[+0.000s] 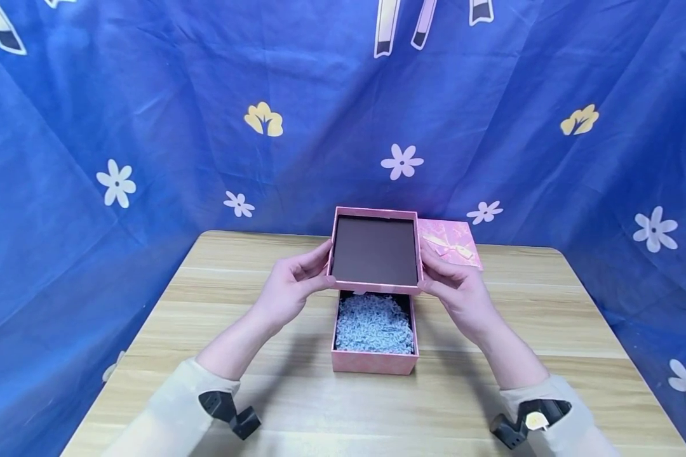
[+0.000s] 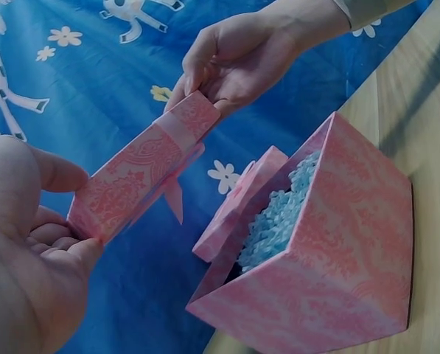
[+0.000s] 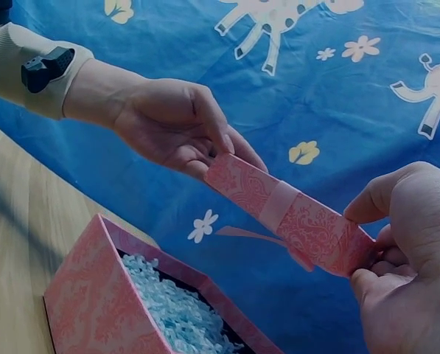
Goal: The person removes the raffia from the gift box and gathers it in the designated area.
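Observation:
Both hands hold a pink patterned box lid (image 1: pixel 375 251) in the air, its dark inside turned towards my head. The left hand (image 1: pixel 291 279) pinches its left side between thumb and fingers, and the right hand (image 1: pixel 463 289) pinches its right side. In both wrist views a ribbon band crosses the lid's edge, with a bow hanging on its outer face. Below and nearer me, a pink box (image 1: pixel 374 364) stands uncovered on the table. Pale blue shredded filler (image 1: pixel 374 325) lies inside; whether anything is under it cannot be seen. The lid hides the box's far edge.
A second pink piece with a bow (image 1: pixel 457 249), a lid or small box, lies behind the right hand at the table's back. The wooden table (image 1: pixel 234 273) meets a blue patterned cloth (image 1: pixel 314 158) at its back and sides.

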A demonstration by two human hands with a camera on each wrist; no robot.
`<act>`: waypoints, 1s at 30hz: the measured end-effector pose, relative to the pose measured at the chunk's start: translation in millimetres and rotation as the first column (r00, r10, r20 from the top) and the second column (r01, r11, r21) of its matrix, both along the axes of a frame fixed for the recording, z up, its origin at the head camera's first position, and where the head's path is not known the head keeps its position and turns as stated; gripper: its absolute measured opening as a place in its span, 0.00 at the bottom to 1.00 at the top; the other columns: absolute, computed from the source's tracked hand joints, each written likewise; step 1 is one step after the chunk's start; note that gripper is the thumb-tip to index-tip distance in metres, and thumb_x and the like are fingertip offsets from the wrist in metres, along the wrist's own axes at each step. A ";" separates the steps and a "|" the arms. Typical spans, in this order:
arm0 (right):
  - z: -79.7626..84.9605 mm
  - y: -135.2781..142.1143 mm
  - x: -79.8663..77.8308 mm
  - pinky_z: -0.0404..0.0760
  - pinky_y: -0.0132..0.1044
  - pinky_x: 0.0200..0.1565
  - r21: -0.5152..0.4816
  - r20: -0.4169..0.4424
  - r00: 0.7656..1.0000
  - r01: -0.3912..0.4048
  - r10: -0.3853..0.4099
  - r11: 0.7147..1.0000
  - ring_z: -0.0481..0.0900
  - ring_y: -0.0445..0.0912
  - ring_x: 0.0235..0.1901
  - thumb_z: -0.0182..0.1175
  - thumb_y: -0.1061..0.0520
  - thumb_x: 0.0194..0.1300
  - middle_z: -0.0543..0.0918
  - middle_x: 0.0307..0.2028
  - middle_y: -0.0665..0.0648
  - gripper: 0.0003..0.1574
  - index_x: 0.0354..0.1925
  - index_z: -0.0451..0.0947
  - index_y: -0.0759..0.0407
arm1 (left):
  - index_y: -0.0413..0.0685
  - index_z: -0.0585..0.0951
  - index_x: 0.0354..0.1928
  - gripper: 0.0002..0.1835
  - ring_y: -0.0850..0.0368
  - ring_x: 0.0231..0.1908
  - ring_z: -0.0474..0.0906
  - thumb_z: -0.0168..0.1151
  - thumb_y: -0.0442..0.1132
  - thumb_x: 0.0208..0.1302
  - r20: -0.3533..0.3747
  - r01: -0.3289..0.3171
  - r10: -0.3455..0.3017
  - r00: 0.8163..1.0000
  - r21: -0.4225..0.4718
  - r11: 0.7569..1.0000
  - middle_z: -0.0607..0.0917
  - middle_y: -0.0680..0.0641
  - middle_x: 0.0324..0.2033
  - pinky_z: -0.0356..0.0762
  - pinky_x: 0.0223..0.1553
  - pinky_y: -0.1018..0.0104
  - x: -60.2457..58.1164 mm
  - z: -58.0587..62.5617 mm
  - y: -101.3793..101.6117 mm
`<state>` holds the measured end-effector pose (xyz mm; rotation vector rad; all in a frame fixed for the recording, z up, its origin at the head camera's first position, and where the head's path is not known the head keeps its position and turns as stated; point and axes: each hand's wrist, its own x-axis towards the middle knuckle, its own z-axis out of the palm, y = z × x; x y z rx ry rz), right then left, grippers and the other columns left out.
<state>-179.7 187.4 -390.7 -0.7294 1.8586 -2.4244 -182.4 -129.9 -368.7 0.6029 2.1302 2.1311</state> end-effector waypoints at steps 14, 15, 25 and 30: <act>8.3 -37.6 -0.1 0.69 0.36 0.69 0.061 0.021 1.000 0.002 -0.003 0.998 0.56 0.54 0.79 0.58 0.80 0.67 0.59 0.79 0.66 0.36 0.71 0.63 0.78 | 0.31 0.67 0.76 0.35 0.43 0.72 0.69 0.63 0.22 0.69 -0.012 -0.052 0.051 0.999 -0.064 0.997 0.71 0.35 0.72 0.72 0.66 0.68 3.9 4.1 -37.0; 8.7 -40.7 0.0 0.68 0.36 0.69 0.055 0.023 1.000 -0.005 0.004 0.998 0.55 0.54 0.79 0.58 0.80 0.67 0.59 0.79 0.66 0.36 0.71 0.63 0.79 | 0.31 0.66 0.76 0.34 0.43 0.72 0.68 0.63 0.22 0.69 -0.012 -0.053 0.052 0.999 -0.068 0.996 0.71 0.35 0.73 0.72 0.65 0.69 4.4 4.3 -40.4; 8.3 -75.7 -2.8 0.68 0.40 0.70 0.005 0.008 0.998 -0.054 0.054 0.999 0.57 0.57 0.78 0.59 0.84 0.64 0.59 0.77 0.72 0.36 0.69 0.63 0.83 | 0.29 0.65 0.76 0.34 0.49 0.72 0.68 0.63 0.22 0.70 0.002 -0.065 0.065 0.998 -0.061 0.996 0.68 0.33 0.73 0.72 0.64 0.72 11.2 5.9 -75.4; 6.5 -93.9 -4.1 0.66 0.40 0.71 -0.018 0.007 0.997 -0.079 0.079 0.997 0.56 0.57 0.79 0.58 0.85 0.63 0.57 0.78 0.72 0.37 0.69 0.61 0.85 | 0.27 0.64 0.76 0.35 0.55 0.72 0.68 0.63 0.22 0.70 0.009 -0.058 0.058 0.998 -0.027 0.998 0.65 0.30 0.74 0.73 0.63 0.71 14.1 3.1 -92.3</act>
